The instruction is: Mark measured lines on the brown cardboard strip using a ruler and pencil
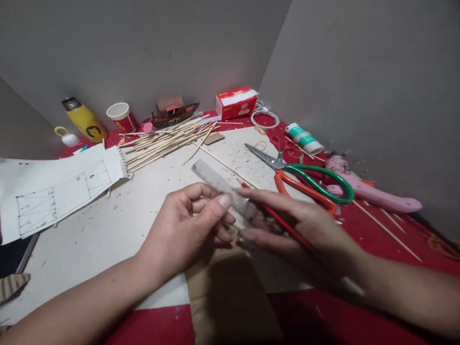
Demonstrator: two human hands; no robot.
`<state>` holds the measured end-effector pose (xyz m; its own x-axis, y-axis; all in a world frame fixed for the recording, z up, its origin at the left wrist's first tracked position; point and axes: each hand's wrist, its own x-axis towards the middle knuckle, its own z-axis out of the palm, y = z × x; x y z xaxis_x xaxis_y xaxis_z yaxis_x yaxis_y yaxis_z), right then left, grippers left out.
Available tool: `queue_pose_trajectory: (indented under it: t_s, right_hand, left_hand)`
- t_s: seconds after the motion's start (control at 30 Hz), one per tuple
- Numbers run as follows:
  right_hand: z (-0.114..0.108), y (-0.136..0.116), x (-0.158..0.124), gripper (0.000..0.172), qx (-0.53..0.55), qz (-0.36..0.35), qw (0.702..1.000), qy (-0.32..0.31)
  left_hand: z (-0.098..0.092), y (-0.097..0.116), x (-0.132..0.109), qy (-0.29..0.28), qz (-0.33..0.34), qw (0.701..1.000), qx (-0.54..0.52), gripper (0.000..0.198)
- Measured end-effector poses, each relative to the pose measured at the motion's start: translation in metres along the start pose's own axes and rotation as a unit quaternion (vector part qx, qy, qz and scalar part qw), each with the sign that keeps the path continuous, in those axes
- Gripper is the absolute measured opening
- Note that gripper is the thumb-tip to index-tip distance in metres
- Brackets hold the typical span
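Observation:
My left hand (190, 218) pinches a clear ruler (206, 173) between thumb and curled fingers, and the ruler slants up to the left over the white board. My right hand (293, 225), partly blurred, is at the ruler's nearer end with its fingers reaching toward my left thumb. A slim red pencil (283, 221) lies across the right hand, held in it, its tip pointing up to the left. Beneath both hands a strip of brown cardboard (230, 292) runs toward me, partly in shadow.
Green-and-orange-handled scissors (309, 179) and a pink glue gun (373, 189) lie to the right. Thin wooden sticks (165, 143) are piled behind the hands. A sheet with a line drawing (68, 191) is at left. A yellow bottle (84, 120), paper cup (121, 117) and tissue pack (237, 103) line the back.

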<state>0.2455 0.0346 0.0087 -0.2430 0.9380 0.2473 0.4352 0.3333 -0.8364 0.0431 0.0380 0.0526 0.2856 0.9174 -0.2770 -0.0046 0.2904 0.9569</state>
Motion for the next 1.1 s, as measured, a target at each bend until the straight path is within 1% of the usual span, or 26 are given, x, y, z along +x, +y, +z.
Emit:
queue_pose_trajectory:
  t_s: [0.07,0.1,0.17,0.23,0.27,0.33,0.4,0.5,0.6,0.7,0.8,0.87,0.97,1.1]
  right_hand:
    - [0.006,-0.004,-0.006,0.054,0.017,0.002,0.999,-0.034]
    - [0.006,-0.005,-0.008,0.055,0.025,-0.008,0.998,-0.051]
    - [0.004,-0.005,-0.011,0.049,0.043,-0.045,0.994,-0.085]
    - [0.001,-0.005,-0.011,0.043,0.047,-0.103,0.989,-0.097]
    - [0.0,-0.005,-0.01,0.042,0.043,-0.128,0.987,-0.092]
    - [0.001,-0.001,-0.008,0.036,0.027,-0.146,0.987,-0.057]
    - [0.005,0.004,-0.005,0.028,0.019,-0.125,0.991,-0.031]
    - [0.012,0.015,-0.004,0.021,0.028,-0.092,0.995,-0.004]
    - [0.015,0.019,-0.003,0.021,0.036,-0.076,0.996,0.008]
    - [0.013,0.016,0.001,0.02,0.053,-0.044,0.998,0.003]
    - [0.012,0.012,0.004,0.02,0.107,0.001,0.994,-0.001]
    - [0.013,0.01,0.005,0.021,0.15,0.035,0.988,-0.006]
    - [0.014,0.007,0.003,0.026,0.211,0.087,0.973,-0.029]
    - [0.015,0.005,0.0,0.035,0.282,0.145,0.943,-0.103]
  left_hand:
    - [-0.003,-0.001,0.008,0.013,-0.015,0.999,-0.037,0.028]
    - [-0.005,-0.002,0.011,0.02,-0.021,0.999,-0.044,0.028]
    - [-0.012,0.0,0.016,0.022,-0.039,0.998,-0.042,0.029]
    - [-0.022,0.002,0.02,-0.002,-0.066,0.998,-0.024,0.029]
    - [-0.028,0.004,0.021,-0.021,-0.08,0.997,-0.012,0.029]
    - [-0.039,0.006,0.024,-0.05,-0.101,0.994,0.009,0.029]
    - [-0.047,0.005,0.025,-0.06,-0.11,0.992,0.021,0.031]
    - [-0.05,0.002,0.024,-0.061,-0.12,0.991,0.021,0.037]
    - [-0.046,-0.003,0.019,-0.066,-0.131,0.989,0.005,0.046]
    - [-0.039,-0.006,0.012,-0.07,-0.13,0.989,-0.006,0.054]
    - [-0.032,-0.009,0.006,-0.05,-0.125,0.991,-0.025,0.06]
    - [-0.027,-0.013,0.003,-0.028,-0.112,0.992,-0.046,0.059]
    - [-0.015,-0.02,-0.002,0.003,-0.077,0.994,-0.08,0.05]
    - [0.004,-0.029,-0.01,0.028,-0.062,0.992,-0.104,0.041]
